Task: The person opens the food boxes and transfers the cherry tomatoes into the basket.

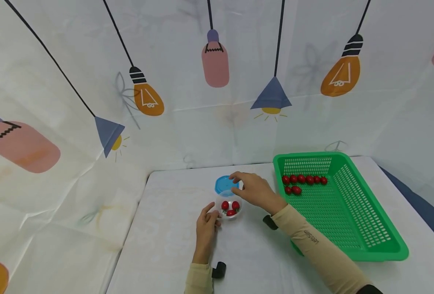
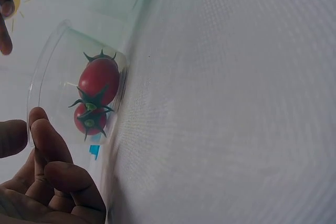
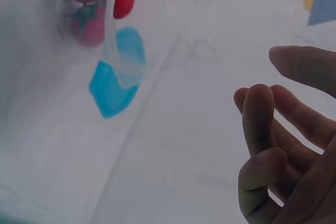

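A small clear plastic tub (image 1: 222, 200) stands on the white-covered table with three red cherry tomatoes (image 1: 231, 212) inside, green stalks showing in the left wrist view (image 2: 100, 80). My left hand (image 1: 205, 228) holds the tub at its left side, thumb and forefinger at the rim. Just behind the tub lies a blue lid (image 1: 224, 183), partly seen through the tub in the right wrist view. Above the lid and tub hovers my right hand (image 1: 255, 190), its fingers loosely bent and nothing between them.
To the right sits a large green plastic basket (image 1: 371, 212) with several cherry tomatoes (image 1: 310, 179) lined up at its far left corner. My right forearm crosses over its near left side. A white wall cloth printed with lamps hangs behind the table.
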The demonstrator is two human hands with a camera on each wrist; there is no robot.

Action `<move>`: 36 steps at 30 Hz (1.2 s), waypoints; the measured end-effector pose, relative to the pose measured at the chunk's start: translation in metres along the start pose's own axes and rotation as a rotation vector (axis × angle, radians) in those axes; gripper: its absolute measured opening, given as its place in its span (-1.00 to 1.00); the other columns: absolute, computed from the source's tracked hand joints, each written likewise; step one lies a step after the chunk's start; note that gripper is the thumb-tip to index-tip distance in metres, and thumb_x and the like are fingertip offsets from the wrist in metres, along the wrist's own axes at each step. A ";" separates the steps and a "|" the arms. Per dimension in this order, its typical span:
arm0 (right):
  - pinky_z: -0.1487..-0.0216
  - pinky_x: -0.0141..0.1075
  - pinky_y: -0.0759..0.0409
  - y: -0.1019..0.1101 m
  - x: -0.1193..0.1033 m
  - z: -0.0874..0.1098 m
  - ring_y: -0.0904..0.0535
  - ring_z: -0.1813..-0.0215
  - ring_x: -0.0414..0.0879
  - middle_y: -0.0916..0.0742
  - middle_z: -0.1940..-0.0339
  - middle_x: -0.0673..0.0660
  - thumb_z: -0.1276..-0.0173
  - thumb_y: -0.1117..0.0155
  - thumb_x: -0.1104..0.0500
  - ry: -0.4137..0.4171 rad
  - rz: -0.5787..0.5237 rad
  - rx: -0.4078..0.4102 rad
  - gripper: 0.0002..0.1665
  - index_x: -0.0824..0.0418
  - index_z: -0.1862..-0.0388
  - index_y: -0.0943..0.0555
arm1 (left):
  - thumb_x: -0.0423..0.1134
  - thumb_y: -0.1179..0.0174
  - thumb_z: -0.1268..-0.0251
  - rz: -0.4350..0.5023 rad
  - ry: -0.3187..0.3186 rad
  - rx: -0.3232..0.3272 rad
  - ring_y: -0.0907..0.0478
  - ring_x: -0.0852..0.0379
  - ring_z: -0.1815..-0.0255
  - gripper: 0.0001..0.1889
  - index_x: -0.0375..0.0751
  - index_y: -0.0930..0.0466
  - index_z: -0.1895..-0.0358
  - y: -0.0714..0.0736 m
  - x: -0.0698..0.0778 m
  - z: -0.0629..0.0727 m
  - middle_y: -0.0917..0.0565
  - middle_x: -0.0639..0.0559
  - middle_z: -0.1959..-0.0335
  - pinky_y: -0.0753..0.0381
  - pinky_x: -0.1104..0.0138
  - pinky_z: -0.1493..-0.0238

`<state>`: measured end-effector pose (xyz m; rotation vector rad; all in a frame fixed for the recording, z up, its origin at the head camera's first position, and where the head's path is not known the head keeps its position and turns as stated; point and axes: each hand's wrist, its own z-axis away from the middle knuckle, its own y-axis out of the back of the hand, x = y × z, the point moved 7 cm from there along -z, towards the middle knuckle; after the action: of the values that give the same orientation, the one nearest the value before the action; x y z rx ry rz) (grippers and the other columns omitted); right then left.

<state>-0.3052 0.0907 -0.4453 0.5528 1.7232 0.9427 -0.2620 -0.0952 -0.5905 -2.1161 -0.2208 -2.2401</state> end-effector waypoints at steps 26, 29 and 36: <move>0.16 -0.10 -0.61 -0.093 0.020 -0.019 -0.60 0.25 -0.10 -0.74 0.17 -0.01 -0.21 -0.53 -0.11 -0.144 0.219 -0.214 -0.50 0.06 -0.06 -0.67 | -0.19 -0.08 -0.57 0.023 -0.013 -0.017 -0.55 0.02 0.35 -0.55 -0.23 -0.43 -0.41 -0.007 0.000 -0.001 -0.69 -0.18 0.21 -0.51 0.37 0.33; 0.23 -0.15 -0.60 -0.095 0.019 -0.019 -0.54 0.33 -0.13 -0.73 0.26 -0.03 -0.19 -0.54 -0.11 -0.127 0.237 -0.192 -0.52 0.07 -0.02 -0.67 | -0.15 -0.09 -0.57 0.017 -0.019 -0.014 -0.55 0.01 0.36 -0.54 -0.21 -0.44 -0.42 -0.007 0.001 -0.001 -0.68 -0.17 0.21 -0.53 0.37 0.32; 0.20 -0.10 -0.63 -0.095 0.017 -0.017 -0.61 0.27 -0.09 -0.75 0.24 0.02 -0.19 -0.56 -0.01 -0.085 0.283 -0.141 -0.60 0.10 0.05 -0.67 | -0.24 -0.08 -0.57 0.021 -0.002 -0.030 -0.56 -0.12 0.34 -0.55 -0.28 -0.40 -0.42 -0.010 0.003 -0.003 -0.68 -0.27 0.21 -0.55 0.32 0.29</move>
<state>-0.3191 0.0422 -0.5297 0.7448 1.5130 1.2123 -0.2667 -0.0861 -0.5886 -2.1251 -0.1656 -2.2443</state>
